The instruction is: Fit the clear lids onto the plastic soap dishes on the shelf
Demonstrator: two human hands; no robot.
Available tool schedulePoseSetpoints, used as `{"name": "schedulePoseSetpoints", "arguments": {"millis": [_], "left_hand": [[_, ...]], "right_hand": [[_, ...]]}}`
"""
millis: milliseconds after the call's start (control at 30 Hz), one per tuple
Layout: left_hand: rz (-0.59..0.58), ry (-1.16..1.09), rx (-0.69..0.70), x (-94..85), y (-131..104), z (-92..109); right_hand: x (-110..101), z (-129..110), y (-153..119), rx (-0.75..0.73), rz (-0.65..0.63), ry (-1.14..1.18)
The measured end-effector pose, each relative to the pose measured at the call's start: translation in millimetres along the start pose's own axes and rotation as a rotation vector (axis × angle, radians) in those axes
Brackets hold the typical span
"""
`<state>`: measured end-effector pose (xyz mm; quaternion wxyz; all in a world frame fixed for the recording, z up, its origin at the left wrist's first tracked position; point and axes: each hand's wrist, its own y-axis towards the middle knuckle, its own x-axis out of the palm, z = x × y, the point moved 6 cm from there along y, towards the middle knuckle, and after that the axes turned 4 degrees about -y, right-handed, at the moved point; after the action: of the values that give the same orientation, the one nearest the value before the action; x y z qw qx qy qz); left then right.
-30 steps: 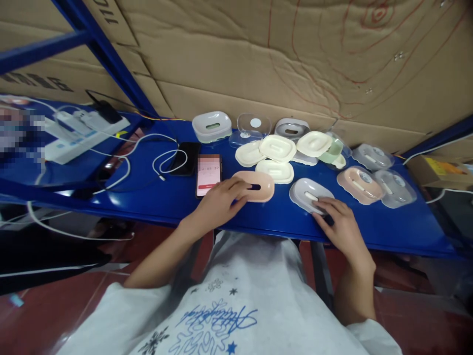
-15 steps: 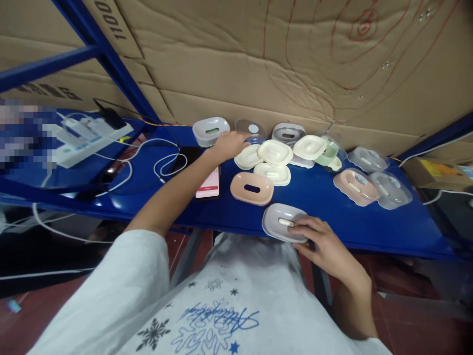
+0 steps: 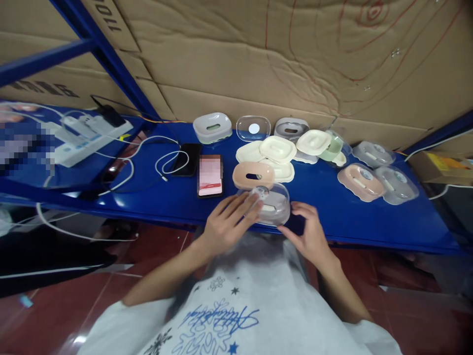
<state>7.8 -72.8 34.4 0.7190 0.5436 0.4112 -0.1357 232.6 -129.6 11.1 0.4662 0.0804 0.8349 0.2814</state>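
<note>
My left hand (image 3: pixel 229 219) holds a clear plastic lid (image 3: pixel 279 192) over a grey soap dish (image 3: pixel 283 217) near the table's front edge. A pale bar-shaped piece (image 3: pixel 268 207) shows in the dish through the lid. Whether the lid is seated on the rim, I cannot tell. My right hand (image 3: pixel 308 231) grips the dish's right corner, thumb at the front edge and fingers at the side. Just behind is a peach dish part (image 3: pixel 242 175) with an oval slot. Beyond it several cream dish parts (image 3: pixel 277 150) lie overlapping.
Along the back are a white dish part (image 3: pixel 212 127), another clear lid (image 3: pixel 253 129) and a grey slotted part (image 3: pixel 291 129). Lidded peach (image 3: pixel 360 182) and grey (image 3: pixel 397 185) dishes sit at right. Phones (image 3: pixel 210 176), a cable (image 3: pixel 158 138) and a power strip (image 3: pixel 92 143) lie left.
My left hand has come from the back of the table to the front with a clear lid, now over the grey dish. The dish and my right hand have shifted slightly left.
</note>
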Motion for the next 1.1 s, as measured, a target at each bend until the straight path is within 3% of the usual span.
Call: {"name": "schedulePoseSetpoints", "arguments": {"millis": [67,233,333,433,667,967,1100], "left_hand": [[-0.021,-0.015,0.018,13.2,-9.2,7.5],[-0.125,-0.070,0.011,36.3,-6.0,5.6],[-0.129,-0.157,-0.016,38.1,-5.0,-0.1],[-0.100,-0.224,-0.045,38.5,-7.3,-6.5],[-0.128,-0.374,-0.101,45.1,-4.7,-13.4],[-0.153,-0.405,-0.194,57.7,-5.7,-18.0],[-0.122,-0.402,-0.195,60.6,-6.5,-18.7]], "right_hand": [[-8.2,3.3,-3.9,-0.012,0.091,-0.011],[11.1,4.3,-0.6,-0.107,-0.163,-0.141],[18.1,6.5,-0.1,-0.139,-0.181,-0.128],[17.8,7.7,-4.1,-0.166,-0.113,-0.129],[13.3,16.5,-12.3,-0.084,-0.037,-0.132],[12.8,24.0,-9.8,-0.031,-0.090,-0.182],[15.9,20.7,-6.6,-0.073,-0.137,-0.203]]}}
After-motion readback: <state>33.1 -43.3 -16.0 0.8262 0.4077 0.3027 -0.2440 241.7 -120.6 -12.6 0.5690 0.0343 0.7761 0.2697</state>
